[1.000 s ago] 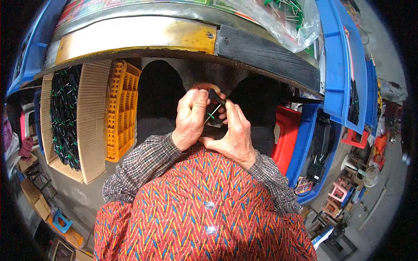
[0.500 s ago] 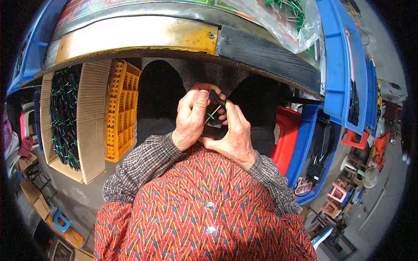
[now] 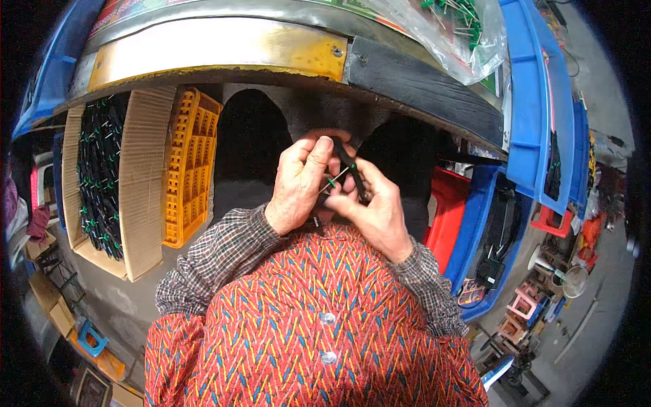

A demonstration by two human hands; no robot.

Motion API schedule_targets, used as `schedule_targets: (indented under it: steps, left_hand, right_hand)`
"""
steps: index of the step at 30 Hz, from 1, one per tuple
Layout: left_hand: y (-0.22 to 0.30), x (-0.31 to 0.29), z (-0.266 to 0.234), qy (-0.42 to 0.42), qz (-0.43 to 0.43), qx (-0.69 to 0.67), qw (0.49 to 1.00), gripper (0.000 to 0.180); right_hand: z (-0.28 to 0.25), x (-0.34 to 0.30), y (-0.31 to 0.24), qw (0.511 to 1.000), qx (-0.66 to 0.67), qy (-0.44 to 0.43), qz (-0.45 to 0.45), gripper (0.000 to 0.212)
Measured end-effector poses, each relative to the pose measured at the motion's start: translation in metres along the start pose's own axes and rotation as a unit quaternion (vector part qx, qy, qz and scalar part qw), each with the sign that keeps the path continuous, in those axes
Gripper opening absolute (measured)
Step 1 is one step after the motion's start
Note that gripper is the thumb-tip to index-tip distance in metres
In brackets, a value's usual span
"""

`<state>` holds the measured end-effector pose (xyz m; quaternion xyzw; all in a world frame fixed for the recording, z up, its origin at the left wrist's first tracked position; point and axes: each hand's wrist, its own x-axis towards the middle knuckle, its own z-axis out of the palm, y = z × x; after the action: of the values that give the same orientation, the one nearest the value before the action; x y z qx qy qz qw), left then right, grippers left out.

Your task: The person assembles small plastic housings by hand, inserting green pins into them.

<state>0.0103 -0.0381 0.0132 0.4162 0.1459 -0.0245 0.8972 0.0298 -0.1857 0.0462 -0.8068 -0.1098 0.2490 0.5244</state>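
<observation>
Between my two hands, in front of my lap, is a slim black piece [image 3: 350, 163] with a thin metal pin [image 3: 341, 176] crossing it. A small green collar [image 3: 331, 182] sits on the pin. My left hand [image 3: 298, 183] is closed, its thumb pressing the upper end of the black piece against the fingers. My right hand [image 3: 380, 214] has its fingers curled round the lower part, with the thumb reaching toward the pin. Fingers hide part of the black piece.
A cardboard box [image 3: 144, 183] of similar black pieces with green bits and an orange crate [image 3: 192, 169] stand left. The bench edge [image 3: 217, 57] is ahead, with a plastic bag [image 3: 441, 41] of green-topped pins. Right are a red stool [image 3: 447, 203] and blue bins [image 3: 525, 102].
The black piece has swung to a longer slant between my hands and shows more of its length. My right hand has shifted slightly down and right; its thumb now bends in near the pin.
</observation>
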Motion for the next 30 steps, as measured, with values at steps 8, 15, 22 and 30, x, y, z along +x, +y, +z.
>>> schedule_targets:
  steps: [8,15,22,30]
  left_hand:
    - [0.011,-0.003,-0.002,-0.038,-0.091,0.033,0.995,0.044]
    - [0.002,-0.016,-0.010,-0.044,-0.125,-0.063,0.989,0.038]
    - [-0.002,-0.024,-0.012,-0.056,-0.099,-0.035,0.993,0.011]
    - [0.002,-0.027,-0.006,-0.083,-0.060,0.095,0.990,0.015]
  right_hand:
    - [-0.007,0.003,0.003,0.967,0.247,0.000,0.055,0.017]
    - [-0.008,0.001,0.018,0.937,0.341,0.048,0.059,0.013]
    - [-0.010,-0.001,0.018,0.924,0.373,0.062,0.053,0.015]
    - [-0.012,-0.004,0.016,0.939,0.331,0.006,0.088,0.031]
